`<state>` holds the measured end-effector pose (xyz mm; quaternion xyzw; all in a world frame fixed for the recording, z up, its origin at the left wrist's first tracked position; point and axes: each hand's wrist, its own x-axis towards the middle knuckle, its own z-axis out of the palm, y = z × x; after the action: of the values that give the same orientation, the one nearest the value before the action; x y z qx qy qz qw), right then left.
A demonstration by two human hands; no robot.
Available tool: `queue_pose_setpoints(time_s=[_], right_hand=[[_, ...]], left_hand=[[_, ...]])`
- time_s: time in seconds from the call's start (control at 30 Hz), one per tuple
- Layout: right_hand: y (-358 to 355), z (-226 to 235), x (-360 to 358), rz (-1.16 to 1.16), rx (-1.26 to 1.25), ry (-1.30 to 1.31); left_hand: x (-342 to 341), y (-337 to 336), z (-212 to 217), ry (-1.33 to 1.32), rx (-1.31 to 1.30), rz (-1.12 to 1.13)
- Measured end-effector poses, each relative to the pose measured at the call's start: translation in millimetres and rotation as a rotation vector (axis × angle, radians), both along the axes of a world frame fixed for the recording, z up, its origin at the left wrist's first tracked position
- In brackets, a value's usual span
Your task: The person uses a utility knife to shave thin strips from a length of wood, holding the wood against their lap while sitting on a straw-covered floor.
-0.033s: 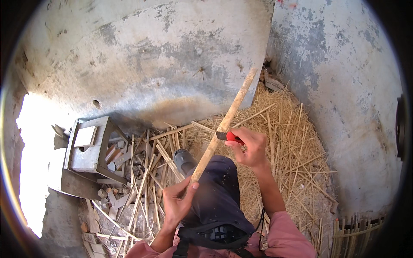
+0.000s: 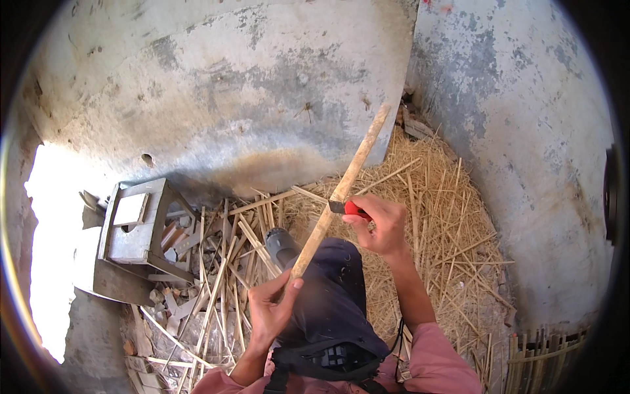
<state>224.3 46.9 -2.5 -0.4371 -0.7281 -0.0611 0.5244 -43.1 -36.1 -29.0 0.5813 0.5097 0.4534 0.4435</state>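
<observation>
My left hand point(image 2: 270, 308) grips the lower end of a long, pale wooden stick point(image 2: 359, 159), thumb along it. The stick slants up and to the right, over my dark-trousered leg point(image 2: 328, 276). My right hand point(image 2: 382, 226) is closed around the red handle of a short knife point(image 2: 355, 209). Its dark, flat blade lies across the stick near mid-length and touches it. The palm side of the right hand hides part of the handle.
Straw-like shavings point(image 2: 453, 230) cover the floor to the right. Loose sticks point(image 2: 216, 289) and rubble lie at the left, beside a tipped wooden stool point(image 2: 134, 246). Worn walls point(image 2: 262, 85) rise behind. At the lower right stands a slatted bundle point(image 2: 545, 358).
</observation>
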Motion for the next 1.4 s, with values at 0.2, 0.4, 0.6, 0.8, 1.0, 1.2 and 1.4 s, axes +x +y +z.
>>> queue_pose_setpoints(time_s=[0.2,0.4,0.6,0.8,1.0,1.2,1.4], right_hand=[[38,-3,74,-0.477,-0.241,0.414],[36,24,82,-0.159,-0.132,0.437],[26,54,62,0.198,-0.343,0.601],[39,107,2,0.221,-0.306,0.493],[35,139,-14,0.250,-0.280,0.308],[37,142,-25,0.202,-0.152,0.082],[45,137,-38,0.152,-0.213,0.177]], left_hand=[[-17,-12,-23,0.113,-0.007,-0.024],[-29,-3,-16,0.002,-0.056,-0.064],[-18,7,-4,-0.314,-0.262,-0.253],[-25,11,-3,-0.367,-0.208,-0.275],[-31,6,-14,-0.418,-0.168,-0.286],[-39,-8,-4,-0.375,-0.166,-0.225],[-59,-21,-16,-0.307,-0.136,-0.199]])
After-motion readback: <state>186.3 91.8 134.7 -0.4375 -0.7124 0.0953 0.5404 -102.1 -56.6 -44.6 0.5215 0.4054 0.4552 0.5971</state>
